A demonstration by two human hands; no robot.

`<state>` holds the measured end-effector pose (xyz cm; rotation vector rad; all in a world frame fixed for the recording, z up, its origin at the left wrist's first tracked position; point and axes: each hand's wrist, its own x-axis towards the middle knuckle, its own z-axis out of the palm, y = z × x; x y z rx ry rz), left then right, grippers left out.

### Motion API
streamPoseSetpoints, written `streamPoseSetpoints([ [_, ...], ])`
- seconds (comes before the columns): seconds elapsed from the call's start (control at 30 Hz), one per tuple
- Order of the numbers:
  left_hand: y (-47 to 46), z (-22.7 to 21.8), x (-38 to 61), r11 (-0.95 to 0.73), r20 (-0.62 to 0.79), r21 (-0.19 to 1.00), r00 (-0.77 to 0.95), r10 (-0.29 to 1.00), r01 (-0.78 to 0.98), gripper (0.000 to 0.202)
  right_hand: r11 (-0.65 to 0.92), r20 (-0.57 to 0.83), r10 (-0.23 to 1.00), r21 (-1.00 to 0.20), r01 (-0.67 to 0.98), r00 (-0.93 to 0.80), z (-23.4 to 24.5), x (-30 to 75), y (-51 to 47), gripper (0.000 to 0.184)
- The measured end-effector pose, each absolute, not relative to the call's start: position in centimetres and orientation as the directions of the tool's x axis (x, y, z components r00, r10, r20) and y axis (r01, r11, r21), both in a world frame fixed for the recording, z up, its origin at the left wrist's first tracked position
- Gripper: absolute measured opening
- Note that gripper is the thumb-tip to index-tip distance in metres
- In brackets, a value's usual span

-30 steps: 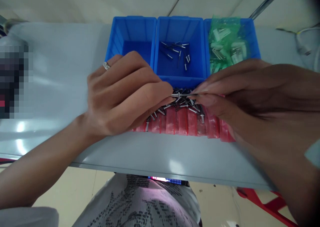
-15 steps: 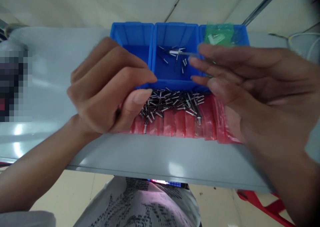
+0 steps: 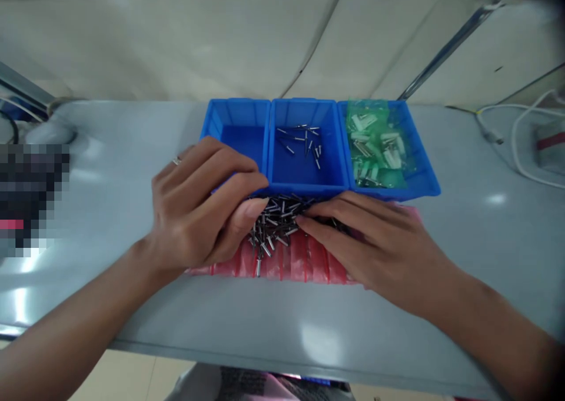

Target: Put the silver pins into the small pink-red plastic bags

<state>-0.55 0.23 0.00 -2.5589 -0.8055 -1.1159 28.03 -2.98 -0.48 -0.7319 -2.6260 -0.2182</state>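
A heap of thin metal rivets (image 3: 276, 227) lies on flat red plastic bags (image 3: 286, 262), just in front of a blue three-compartment bin (image 3: 309, 190). My left hand (image 3: 203, 209), with a ring (image 3: 177, 161), curls over the bin's front edge, its thumb at the heap. Nothing shows in its fingers. My right hand (image 3: 375, 242) lies flat, fingertips touching the heap's right side. Loose rivets (image 3: 300, 142) lie in the middle compartment. Green bags of white parts (image 3: 375, 145) fill the right compartment. The left compartment's floor (image 3: 241, 142) looks bare.
A long grey table (image 3: 468, 271) carries everything, with its front edge close to me. White cables (image 3: 516, 142) lie at the back right. A pixelated patch (image 3: 29, 195) covers something at the left. A pale wall stands behind.
My right hand has come down from above the middle compartment, where a rivet was at its fingers, to the heap. The view has tilted up, showing more table and wall.
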Motion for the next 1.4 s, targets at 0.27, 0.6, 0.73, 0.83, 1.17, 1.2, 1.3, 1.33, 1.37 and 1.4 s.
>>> streamPoseSetpoints([
  [0.27,0.1,-0.1,-0.6,-0.823,0.726,-0.009,0.570,0.385,0.568,0.028,0.774,0.542,0.597,-0.196,0.601,-0.592,-0.5,26.8,-3.9,0.019],
  [0.6,0.3,-0.4,-0.9,-0.802,0.750,-0.051,0.553,0.363,0.595,0.026,0.649,0.525,0.742,-0.406,0.643,-0.417,0.2,27.7,-3.9,0.016],
  [0.73,0.5,-0.8,-1.0,-0.829,0.764,-0.095,0.574,0.294,0.551,0.023,0.628,0.476,0.755,-0.323,0.708,-0.451,0.8,27.8,-4.6,0.014],
  [0.83,0.6,-0.5,-0.9,-0.848,0.745,-0.149,0.622,0.242,0.509,0.018,0.499,0.418,0.846,-0.405,0.766,-0.329,1.3,27.7,-5.1,0.010],
  [1.17,-0.1,0.6,0.1,-0.855,0.668,-0.239,0.717,0.200,0.461,0.027,0.220,0.296,0.954,-0.778,0.589,0.034,2.3,26.3,-5.6,0.021],
  [1.2,-0.2,0.5,0.2,-0.852,0.669,-0.245,0.717,0.197,0.463,0.020,0.229,0.311,0.949,-0.783,0.578,0.044,2.2,26.1,-5.6,0.021],
  [1.3,-0.3,0.4,0.3,-0.855,0.676,-0.222,0.706,0.211,0.468,0.011,0.274,0.343,0.939,-0.794,0.543,0.028,1.7,25.8,-5.5,0.025],
  [1.33,-0.3,0.4,0.3,-0.860,0.667,-0.199,0.708,0.233,0.471,0.013,0.288,0.360,0.932,-0.797,0.531,0.035,1.6,25.7,-5.4,0.025],
  [1.37,-0.3,0.3,0.3,-0.868,0.658,-0.186,0.714,0.238,0.461,0.017,0.294,0.365,0.931,-0.801,0.522,0.035,1.5,25.7,-5.3,0.024],
  [1.4,-0.2,0.3,0.3,-0.875,0.655,-0.187,0.721,0.228,0.446,0.019,0.305,0.370,0.929,-0.802,0.513,0.027,1.4,25.7,-5.3,0.021],
])
